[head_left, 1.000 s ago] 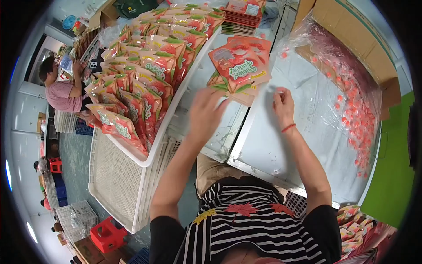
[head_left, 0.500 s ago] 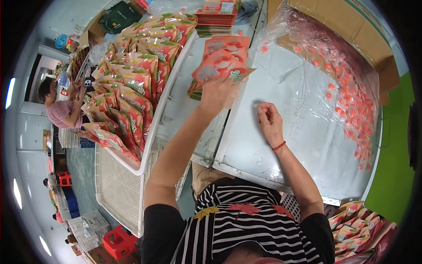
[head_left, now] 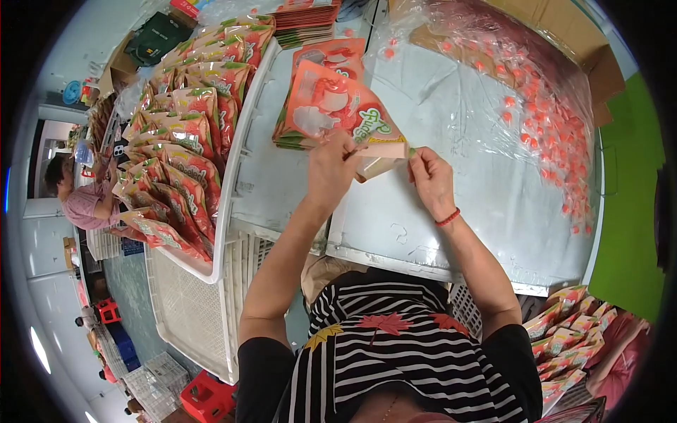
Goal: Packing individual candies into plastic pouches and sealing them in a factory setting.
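Between my hands is a red and pink printed pouch (head_left: 335,99), slanting over a stack of like pouches (head_left: 345,51). My left hand (head_left: 331,169) pinches its near edge, thumb and fingers closed. At the pouch's near right corner, my right hand (head_left: 431,180) has its fingertips closed on the edge. A pale inner flap of the pouch shows between the two hands, and its near end looks parted. Whether anything lies inside it is hidden.
A white crate (head_left: 224,211) full of plump pouches stands at the left. Small red-and-clear packets (head_left: 543,134) lie on plastic sheeting at the right, before a cardboard box (head_left: 564,28). More flat pouches (head_left: 305,25) are stacked at the back. A co-worker (head_left: 88,194) is at far left.
My left hand has drawn a pouch off the stack toward me. My right hand, empty before, now grips the pouch's corner. The view has shifted slightly.
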A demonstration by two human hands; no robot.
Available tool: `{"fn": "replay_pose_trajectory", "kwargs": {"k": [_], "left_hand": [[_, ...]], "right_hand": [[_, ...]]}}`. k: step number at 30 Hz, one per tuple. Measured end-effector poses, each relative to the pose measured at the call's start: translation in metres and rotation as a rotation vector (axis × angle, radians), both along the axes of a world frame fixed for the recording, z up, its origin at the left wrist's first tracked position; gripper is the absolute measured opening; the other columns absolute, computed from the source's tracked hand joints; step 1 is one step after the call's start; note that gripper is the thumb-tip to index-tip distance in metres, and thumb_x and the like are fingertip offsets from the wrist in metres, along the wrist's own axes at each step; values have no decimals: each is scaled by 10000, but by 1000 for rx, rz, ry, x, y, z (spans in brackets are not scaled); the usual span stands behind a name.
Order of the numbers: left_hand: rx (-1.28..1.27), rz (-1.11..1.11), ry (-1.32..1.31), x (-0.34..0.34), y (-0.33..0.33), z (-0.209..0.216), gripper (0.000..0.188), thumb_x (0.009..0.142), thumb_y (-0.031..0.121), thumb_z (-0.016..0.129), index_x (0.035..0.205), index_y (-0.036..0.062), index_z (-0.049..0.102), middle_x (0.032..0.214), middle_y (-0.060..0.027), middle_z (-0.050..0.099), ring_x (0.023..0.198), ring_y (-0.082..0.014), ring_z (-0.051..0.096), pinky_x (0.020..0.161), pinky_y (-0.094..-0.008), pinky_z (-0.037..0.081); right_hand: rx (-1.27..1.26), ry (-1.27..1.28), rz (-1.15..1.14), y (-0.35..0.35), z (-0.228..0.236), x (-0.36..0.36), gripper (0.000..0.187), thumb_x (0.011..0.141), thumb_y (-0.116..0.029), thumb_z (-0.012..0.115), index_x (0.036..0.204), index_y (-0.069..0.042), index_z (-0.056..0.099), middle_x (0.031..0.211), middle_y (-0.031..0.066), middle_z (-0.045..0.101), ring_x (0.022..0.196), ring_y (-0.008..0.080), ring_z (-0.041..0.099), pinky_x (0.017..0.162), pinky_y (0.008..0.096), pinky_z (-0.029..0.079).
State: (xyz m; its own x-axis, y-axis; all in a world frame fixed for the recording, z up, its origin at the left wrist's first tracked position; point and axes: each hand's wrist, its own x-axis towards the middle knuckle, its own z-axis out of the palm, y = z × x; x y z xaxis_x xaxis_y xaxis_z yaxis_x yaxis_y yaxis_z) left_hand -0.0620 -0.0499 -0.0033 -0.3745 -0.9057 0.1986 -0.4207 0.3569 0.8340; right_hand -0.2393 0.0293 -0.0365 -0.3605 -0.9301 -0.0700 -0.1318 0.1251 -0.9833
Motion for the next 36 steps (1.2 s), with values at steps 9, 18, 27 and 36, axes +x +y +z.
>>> {"fn": "replay_pose_trajectory", "kwargs": {"k": [9, 18, 27, 36], "left_hand": [[-568, -41, -417, -36, 30, -14, 326, 777, 63, 589, 1103, 67, 577, 640, -108, 620, 533, -280, 634, 438, -375, 493], [-573, -115, -260, -45, 48, -32, 478, 713, 56, 655, 1181, 52, 559, 776, -157, 647, 599, -284, 644, 487, -387, 510], [-597, -145, -175, -64, 66, -18, 429, 739, 7, 568, 1160, -64, 530, 690, -165, 631, 577, -271, 651, 467, -362, 513], [-539, -236, -114, -70, 80, 2, 361, 797, 87, 667, 1127, -31, 579, 600, -121, 617, 488, -257, 613, 448, -342, 495]], "right_hand": [[-195, 679, 55, 8, 7, 27, 100, 850, -102, 586, 910, -43, 533, 748, 172, 621, 618, 340, 614, 496, 368, 461], [317, -798, 135, 0, 23, -7, 231, 966, -131, 414, 969, -6, 609, 724, 58, 590, 573, 159, 552, 547, 293, 482], [185, -1278, 257, 0, 1, -27, 251, 976, -160, 415, 1158, -36, 535, 1061, 90, 614, 974, 221, 603, 879, 338, 505], [56, -1525, 404, 5, -19, -36, 343, 968, -239, 464, 1233, -23, 503, 1191, 142, 572, 1027, 261, 597, 901, 392, 519]]}}
